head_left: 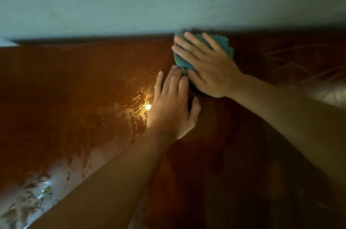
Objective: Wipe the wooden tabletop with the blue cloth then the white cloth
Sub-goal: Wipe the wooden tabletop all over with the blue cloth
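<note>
A glossy reddish-brown wooden tabletop (74, 82) fills the lower view and runs up to a wall. The blue cloth (221, 42), folded with a zigzag edge, lies at the table's far edge against the wall. My right hand (209, 66) presses flat on the cloth with its fingers spread and straight. My left hand (173, 105) lies flat on the wood just in front of it, fingertips touching the cloth's near corner. No white cloth is in view.
A pale blue-grey wall (168, 0) rises directly behind the table. Wet streaks and droplets (131, 110) glint on the wood left of my left hand, with a bright lamp reflection. Faint wipe marks (299, 60) show at the right.
</note>
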The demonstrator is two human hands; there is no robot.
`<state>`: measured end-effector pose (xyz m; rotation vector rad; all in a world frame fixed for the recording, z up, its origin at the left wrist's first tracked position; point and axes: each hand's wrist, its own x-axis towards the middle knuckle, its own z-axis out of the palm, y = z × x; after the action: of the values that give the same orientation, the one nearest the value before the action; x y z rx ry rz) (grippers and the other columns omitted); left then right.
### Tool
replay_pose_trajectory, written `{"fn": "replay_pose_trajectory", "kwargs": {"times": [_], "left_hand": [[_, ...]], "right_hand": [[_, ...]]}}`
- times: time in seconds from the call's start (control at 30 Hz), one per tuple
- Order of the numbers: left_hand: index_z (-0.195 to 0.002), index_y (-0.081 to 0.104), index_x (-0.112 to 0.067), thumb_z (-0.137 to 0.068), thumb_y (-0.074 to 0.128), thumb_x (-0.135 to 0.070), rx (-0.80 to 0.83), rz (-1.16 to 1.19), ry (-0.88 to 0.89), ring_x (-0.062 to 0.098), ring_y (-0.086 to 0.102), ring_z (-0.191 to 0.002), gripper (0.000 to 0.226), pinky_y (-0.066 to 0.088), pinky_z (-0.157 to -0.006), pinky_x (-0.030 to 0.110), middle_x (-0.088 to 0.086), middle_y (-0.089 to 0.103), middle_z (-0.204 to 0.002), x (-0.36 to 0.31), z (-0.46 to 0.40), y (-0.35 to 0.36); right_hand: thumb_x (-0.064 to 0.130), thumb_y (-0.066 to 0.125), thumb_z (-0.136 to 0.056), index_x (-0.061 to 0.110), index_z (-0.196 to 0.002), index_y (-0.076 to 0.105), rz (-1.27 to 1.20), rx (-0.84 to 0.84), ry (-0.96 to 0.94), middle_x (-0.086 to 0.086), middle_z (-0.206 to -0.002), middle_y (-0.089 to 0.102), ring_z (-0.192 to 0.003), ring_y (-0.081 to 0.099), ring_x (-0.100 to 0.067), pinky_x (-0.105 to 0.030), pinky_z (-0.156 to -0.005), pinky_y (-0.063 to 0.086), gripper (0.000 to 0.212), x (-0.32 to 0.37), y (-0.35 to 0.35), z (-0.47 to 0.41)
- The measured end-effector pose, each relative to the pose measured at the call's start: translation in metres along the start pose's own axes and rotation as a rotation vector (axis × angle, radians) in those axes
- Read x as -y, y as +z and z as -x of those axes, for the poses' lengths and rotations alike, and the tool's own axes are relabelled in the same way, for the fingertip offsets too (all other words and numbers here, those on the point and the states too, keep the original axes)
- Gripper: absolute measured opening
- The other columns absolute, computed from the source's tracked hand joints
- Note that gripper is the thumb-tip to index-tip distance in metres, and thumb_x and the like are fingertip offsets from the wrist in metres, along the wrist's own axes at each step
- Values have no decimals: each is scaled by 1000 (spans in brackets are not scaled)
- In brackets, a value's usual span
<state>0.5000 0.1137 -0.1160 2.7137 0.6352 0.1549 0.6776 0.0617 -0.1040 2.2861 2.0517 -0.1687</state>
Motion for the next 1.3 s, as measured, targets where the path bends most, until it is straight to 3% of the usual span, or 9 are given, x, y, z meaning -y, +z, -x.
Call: {"fn": "replay_pose_trajectory", "kwargs": {"times": [0.47, 0.67, 0.9, 1.1, 1.3], "left_hand": [[-145, 42, -13, -100, 38, -44, 27, 35, 27, 36, 15, -153, 54, 5, -125, 42, 21, 30, -156, 2, 0, 0], [-147, 45, -11, -98, 40, -45, 24, -8, 30, 35, 18, -152, 59, 5, -125, 42, 20, 33, -157, 0, -1, -3], [-145, 50, -10, -97, 45, -40, 21, 5, 18, 36, 24, -151, 57, 10, -126, 50, 19, 40, -155, -5, 0, -6], [-131, 61, -15, -91, 46, -40, 1, -43, 60, 32, 33, -148, 49, 15, -118, 61, 12, 50, -149, -47, 3, 2], [-152, 38, -24, -98, 32, -50, 61, -66, -8, 35, 8, -155, 61, 1, -122, 63, 10, 27, -165, -88, 9, 32]], "right_hand": [[51, 27, -104, 12, -162, 23, -82, 12, 213, -8, -171, 15, -159, 7, -27, -47, -129, 6, 71, -51, -2, 66], [54, 25, -103, 13, -163, 21, -94, -23, 351, -6, -172, 14, -159, 8, -25, -51, -129, 7, 73, -24, 8, 86], [57, 27, -103, 13, -161, 27, -77, -60, 296, -6, -171, 19, -159, 12, -25, -51, -128, 6, 73, -8, 22, 116], [60, 22, -100, 19, -163, 21, -108, -18, 247, -1, -172, 12, -159, 7, -21, -48, -128, 4, 75, -57, 12, 101], [58, 22, -101, 16, -164, 18, -75, 3, 263, -3, -173, 10, -160, 5, -22, -49, -129, 5, 75, -71, 10, 101]]}}
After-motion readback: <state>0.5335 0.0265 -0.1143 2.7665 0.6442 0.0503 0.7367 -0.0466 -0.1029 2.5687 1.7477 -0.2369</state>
